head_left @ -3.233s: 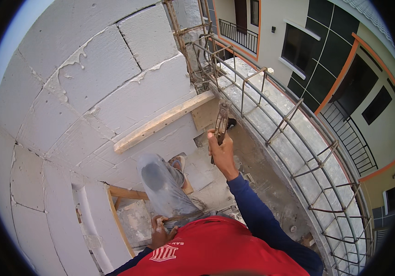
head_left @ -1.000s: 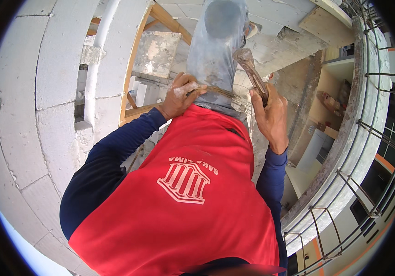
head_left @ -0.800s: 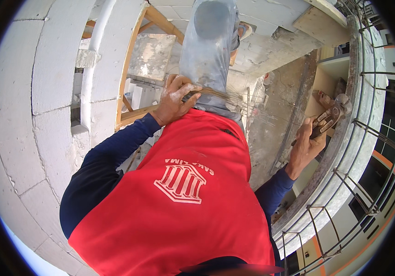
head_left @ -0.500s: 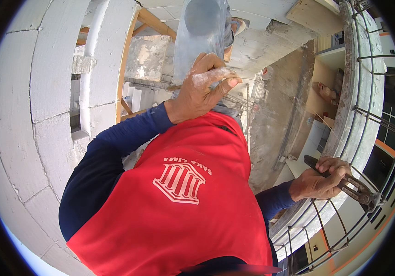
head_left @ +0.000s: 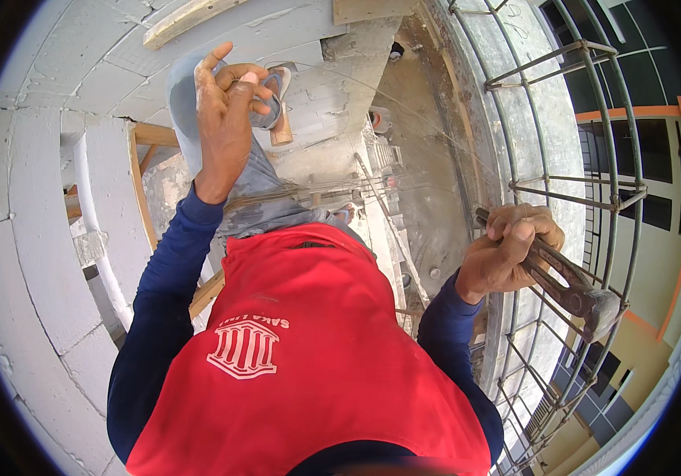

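Observation:
My left hand (head_left: pixel 227 119) is raised over my bent knee. Its index finger is lifted, the others curled toward the thumb around a thin wire (head_left: pixel 354 77) that runs off to the right. My right hand (head_left: pixel 507 246) is wrapped around the handles of worn metal pincers (head_left: pixel 566 293). Their rounded jaws point down and right, in front of the rebar cage (head_left: pixel 634 186). A bundle of thin wires (head_left: pixel 265 196) lies across my lap, beside my left wrist.
A grey concrete beam (head_left: pixel 550 119) runs along the cage on the right. Light block walls (head_left: pixel 47 238) rise on the left, with a wooden frame (head_left: pixel 143 186). A hammer (head_left: pixel 281 127) with a wooden handle is near my knee. Far below lies a dusty floor (head_left: pixel 423 159).
My view has shifted, showing more of the cage and buildings. My left hand has moved up and left, its index finger lifting. The pincers, still in my right hand, have moved left and up.

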`<state>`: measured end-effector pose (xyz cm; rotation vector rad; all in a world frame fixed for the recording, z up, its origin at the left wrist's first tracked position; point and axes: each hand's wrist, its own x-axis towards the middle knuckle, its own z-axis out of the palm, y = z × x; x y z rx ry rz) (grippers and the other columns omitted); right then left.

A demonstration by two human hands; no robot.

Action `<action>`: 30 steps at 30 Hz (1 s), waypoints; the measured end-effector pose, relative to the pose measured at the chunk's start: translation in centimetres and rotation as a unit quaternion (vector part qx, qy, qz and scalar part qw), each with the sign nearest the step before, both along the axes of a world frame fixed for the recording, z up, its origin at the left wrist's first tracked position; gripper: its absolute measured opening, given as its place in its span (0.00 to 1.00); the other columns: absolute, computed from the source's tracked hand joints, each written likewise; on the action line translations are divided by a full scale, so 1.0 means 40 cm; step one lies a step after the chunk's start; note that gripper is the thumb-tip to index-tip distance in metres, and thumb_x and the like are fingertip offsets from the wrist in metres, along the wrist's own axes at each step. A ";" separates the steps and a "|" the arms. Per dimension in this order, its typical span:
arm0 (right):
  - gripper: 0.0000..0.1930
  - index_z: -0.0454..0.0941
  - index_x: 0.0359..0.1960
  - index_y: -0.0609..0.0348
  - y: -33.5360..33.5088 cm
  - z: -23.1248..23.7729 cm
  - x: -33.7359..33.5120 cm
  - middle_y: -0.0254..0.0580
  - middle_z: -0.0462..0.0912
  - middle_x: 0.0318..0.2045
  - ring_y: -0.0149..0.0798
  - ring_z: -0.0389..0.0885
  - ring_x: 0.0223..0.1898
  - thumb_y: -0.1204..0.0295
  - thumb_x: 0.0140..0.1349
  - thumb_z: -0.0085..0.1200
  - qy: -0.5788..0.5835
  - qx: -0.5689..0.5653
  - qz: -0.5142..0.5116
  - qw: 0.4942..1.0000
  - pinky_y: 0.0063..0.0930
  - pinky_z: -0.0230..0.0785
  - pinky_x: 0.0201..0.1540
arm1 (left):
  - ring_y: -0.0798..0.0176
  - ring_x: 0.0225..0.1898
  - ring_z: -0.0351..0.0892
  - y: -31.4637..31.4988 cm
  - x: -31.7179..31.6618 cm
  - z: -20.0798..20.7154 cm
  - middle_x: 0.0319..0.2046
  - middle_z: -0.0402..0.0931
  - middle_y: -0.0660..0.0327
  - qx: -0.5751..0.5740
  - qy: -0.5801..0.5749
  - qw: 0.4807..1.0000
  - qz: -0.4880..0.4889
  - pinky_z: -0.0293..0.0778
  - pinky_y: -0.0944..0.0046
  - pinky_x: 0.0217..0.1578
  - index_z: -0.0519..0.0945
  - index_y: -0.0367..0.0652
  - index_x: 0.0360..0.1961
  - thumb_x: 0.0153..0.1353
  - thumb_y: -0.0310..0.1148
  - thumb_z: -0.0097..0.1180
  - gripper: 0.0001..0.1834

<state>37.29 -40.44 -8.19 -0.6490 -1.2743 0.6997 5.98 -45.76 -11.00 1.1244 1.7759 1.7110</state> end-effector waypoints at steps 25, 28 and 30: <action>0.09 0.79 0.39 0.64 0.070 0.240 -0.088 0.30 0.74 0.24 0.19 0.68 0.23 0.70 0.71 0.62 -0.082 0.038 -0.081 0.993 0.14 0.55 0.26 | 0.39 0.59 0.78 0.027 0.197 -0.348 0.54 0.81 0.43 -0.436 -0.055 0.835 -0.332 0.73 0.42 0.59 0.78 0.30 0.58 0.70 0.70 0.40 0.46; 0.06 0.76 0.39 0.63 0.054 0.030 -0.165 0.33 0.76 0.25 0.25 0.69 0.25 0.74 0.72 0.59 -0.202 0.002 0.026 0.979 0.24 0.62 0.27 | 0.43 0.61 0.77 0.035 0.174 -0.242 0.60 0.76 0.44 -0.215 -0.655 0.583 -0.430 0.74 0.42 0.59 0.72 0.32 0.64 0.66 0.77 0.37 0.53; 0.07 0.75 0.41 0.65 0.008 -0.110 -0.214 0.48 0.78 0.28 0.42 0.77 0.26 0.80 0.64 0.60 -0.226 -0.009 0.095 0.970 0.34 0.69 0.31 | 0.43 0.64 0.73 0.028 0.170 -0.214 0.61 0.73 0.40 -0.150 -0.710 0.601 -0.335 0.69 0.41 0.65 0.68 0.29 0.67 0.63 0.80 0.37 0.58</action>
